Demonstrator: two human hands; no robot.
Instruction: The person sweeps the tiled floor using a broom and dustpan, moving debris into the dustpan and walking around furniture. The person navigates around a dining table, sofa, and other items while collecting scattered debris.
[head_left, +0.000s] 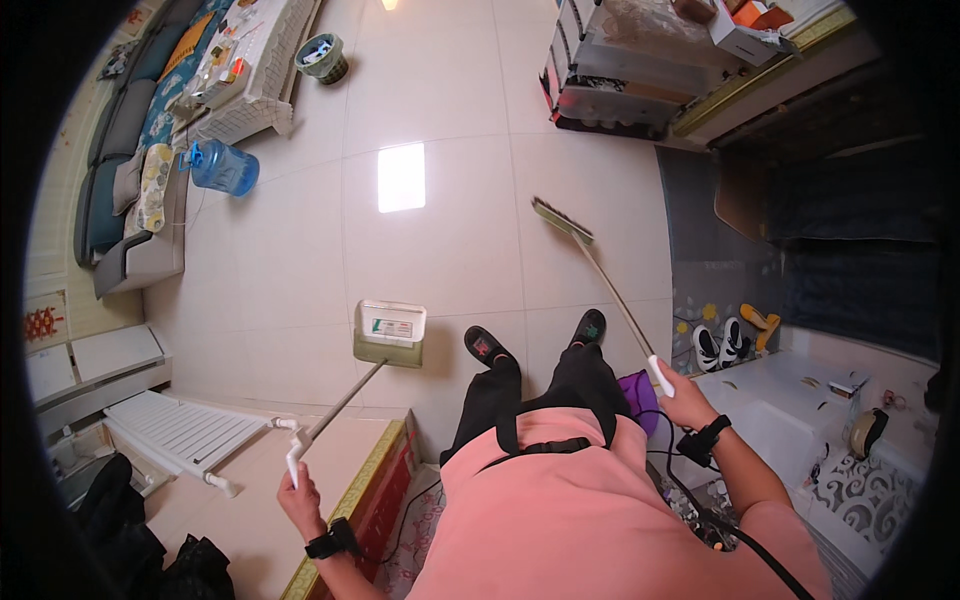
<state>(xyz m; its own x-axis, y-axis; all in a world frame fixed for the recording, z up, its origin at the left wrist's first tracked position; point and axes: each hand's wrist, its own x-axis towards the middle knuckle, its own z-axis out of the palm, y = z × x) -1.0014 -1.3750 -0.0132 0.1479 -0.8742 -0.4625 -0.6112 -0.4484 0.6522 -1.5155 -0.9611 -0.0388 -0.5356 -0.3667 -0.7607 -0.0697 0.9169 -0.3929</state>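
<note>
My left hand (300, 491), at the lower left, is closed around the white handle of a long-handled dustpan (390, 352). The dustpan's green and white pan hangs or rests over the tiled floor, left of my feet; whether it touches the tiles I cannot tell. In my right hand (684, 401) is the white grip of a broom (615, 296) with a metal pole. Its green head with dark bristles is over the floor, ahead and to the right of my feet. A strap with a dark device is on each wrist.
A blue water bottle (225, 166) lies on the floor by the sofa (139, 262). Beyond it stands a lined waste bin (330, 64). Plastic drawers (622, 109) stand at the upper right. Shoes (705, 349) sit on a dark mat (694, 262). A white radiator (187, 427) is at lower left.
</note>
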